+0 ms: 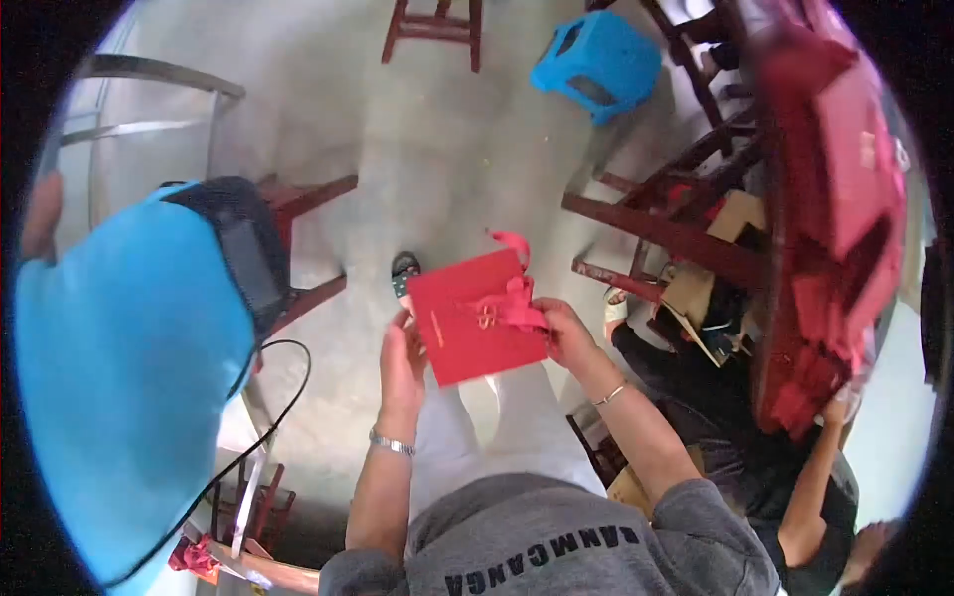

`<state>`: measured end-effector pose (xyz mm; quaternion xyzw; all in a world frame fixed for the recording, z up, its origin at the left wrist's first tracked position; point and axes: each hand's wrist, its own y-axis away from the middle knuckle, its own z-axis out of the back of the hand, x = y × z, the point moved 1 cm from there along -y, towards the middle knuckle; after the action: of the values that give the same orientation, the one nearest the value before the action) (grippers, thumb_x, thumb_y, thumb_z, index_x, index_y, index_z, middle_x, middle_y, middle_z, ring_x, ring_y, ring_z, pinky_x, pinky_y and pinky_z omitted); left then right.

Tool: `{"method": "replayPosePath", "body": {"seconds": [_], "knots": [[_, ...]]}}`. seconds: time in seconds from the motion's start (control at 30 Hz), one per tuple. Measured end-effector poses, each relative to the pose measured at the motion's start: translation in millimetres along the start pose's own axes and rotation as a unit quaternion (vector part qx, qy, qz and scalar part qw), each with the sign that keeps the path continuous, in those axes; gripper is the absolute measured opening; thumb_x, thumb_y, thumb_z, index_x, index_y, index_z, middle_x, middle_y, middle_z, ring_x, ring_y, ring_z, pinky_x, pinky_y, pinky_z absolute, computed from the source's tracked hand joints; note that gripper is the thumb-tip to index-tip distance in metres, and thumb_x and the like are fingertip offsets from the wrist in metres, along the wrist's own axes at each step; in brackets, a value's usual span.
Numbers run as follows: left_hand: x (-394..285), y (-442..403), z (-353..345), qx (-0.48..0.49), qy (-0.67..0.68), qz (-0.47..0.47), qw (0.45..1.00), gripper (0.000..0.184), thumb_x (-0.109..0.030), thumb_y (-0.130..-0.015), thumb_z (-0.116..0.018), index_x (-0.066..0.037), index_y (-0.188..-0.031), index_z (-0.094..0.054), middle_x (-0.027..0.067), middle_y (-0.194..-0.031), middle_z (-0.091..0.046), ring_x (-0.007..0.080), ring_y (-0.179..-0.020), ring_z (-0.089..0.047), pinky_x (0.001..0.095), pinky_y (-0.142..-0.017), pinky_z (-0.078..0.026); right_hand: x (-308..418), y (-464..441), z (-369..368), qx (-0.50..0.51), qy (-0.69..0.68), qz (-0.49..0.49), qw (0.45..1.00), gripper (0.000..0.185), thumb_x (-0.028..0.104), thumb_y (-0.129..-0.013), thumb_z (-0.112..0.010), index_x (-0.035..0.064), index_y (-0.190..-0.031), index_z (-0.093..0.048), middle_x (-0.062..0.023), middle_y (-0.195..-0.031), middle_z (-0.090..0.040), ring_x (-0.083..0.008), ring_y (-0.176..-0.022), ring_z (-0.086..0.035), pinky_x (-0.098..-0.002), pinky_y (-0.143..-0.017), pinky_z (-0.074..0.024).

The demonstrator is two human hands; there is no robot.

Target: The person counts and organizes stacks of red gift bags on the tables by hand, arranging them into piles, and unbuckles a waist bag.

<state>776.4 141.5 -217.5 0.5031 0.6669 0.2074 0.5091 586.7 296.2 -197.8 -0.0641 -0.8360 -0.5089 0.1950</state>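
Observation:
A flat red square box (pixel 467 343) with gold marks and a red ribbon bow (pixel 512 306) is held up in front of my lap. At its left edge is my left hand (pixel 402 366), fingers against the side. My right hand (pixel 564 338) grips the right edge beside the bow, fingers closed on box and ribbon. A loose ribbon end sticks up past the top right corner.
On the right stands a table heaped with red items (pixel 850 179), a co-worker's arm (pixel 813 487) at its lower end. A blue stool (pixel 601 65) and wooden stool (pixel 434 30) are ahead. At left are a person in blue (pixel 129 348) and a hanging black cable (pixel 248 447).

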Motion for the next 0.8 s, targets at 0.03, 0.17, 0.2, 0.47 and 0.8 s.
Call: {"method": "replayPosePath", "body": {"seconds": [0.03, 0.17, 0.2, 0.47, 0.8], "knots": [[-32, 9, -19, 0.021, 0.045, 0.008, 0.999, 0.058, -0.042, -0.096, -0.047, -0.001, -0.135, -0.037, 0.0114, -0.121, -0.057, 0.0199, -0.109, -0.055, 0.0326, -0.094, -0.044, 6, 14, 0, 0.060, 0.053, -0.019, 0.997, 0.030, 0.009, -0.078, -0.051, -0.0048, -0.102, -0.059, -0.0083, -0.088, -0.065, -0.0143, -0.076, -0.063, -0.0259, -0.067, -0.0515], [-123, 52, -61, 0.162, -0.170, -0.032, 0.972, 0.046, -0.022, -0.091, -0.060, 0.003, -0.127, -0.045, 0.0120, -0.119, -0.057, 0.0199, -0.107, -0.056, 0.0325, -0.094, -0.045, 47, 73, -49, 0.072, 0.111, -0.016, 0.991, 0.024, 0.011, -0.079, -0.052, -0.0008, -0.098, -0.060, -0.0070, -0.088, -0.064, -0.0136, -0.080, -0.063, -0.0267, -0.070, -0.0518], [-141, 60, -66, 0.166, -0.203, -0.049, 0.964, 0.044, -0.016, -0.089, -0.061, 0.003, -0.125, -0.047, 0.0120, -0.118, -0.058, 0.0208, -0.107, -0.057, 0.0335, -0.094, -0.046, 61, 88, -62, 0.087, 0.110, 0.015, 0.990, 0.024, 0.014, -0.081, -0.054, -0.0007, -0.099, -0.060, -0.0070, -0.089, -0.064, -0.0137, -0.082, -0.063, -0.0267, -0.072, -0.0517], [-185, 123, -159, 0.097, 0.015, -0.192, 0.977, 0.029, -0.002, -0.091, -0.055, 0.002, -0.119, -0.050, 0.0121, -0.113, -0.060, 0.0219, -0.101, -0.060, 0.0364, -0.090, -0.050, 119, 189, -150, 0.132, -0.020, 0.132, 0.982, 0.045, 0.033, -0.096, -0.049, 0.0061, -0.131, -0.044, -0.0060, -0.123, -0.053, -0.0146, -0.108, -0.053, -0.0333, -0.093, -0.0442], [-174, 166, -352, 0.195, -0.069, -0.350, 0.913, 0.029, 0.000, -0.092, -0.053, 0.001, -0.120, -0.046, 0.0107, -0.110, -0.060, 0.0184, -0.101, -0.059, 0.0326, -0.091, -0.048, 238, 229, -107, 0.014, 0.100, 0.438, 0.893, 0.036, 0.006, -0.093, -0.051, -0.0023, -0.127, -0.044, -0.0059, -0.114, -0.058, -0.0108, -0.104, -0.053, -0.0276, -0.090, -0.0440]]}}
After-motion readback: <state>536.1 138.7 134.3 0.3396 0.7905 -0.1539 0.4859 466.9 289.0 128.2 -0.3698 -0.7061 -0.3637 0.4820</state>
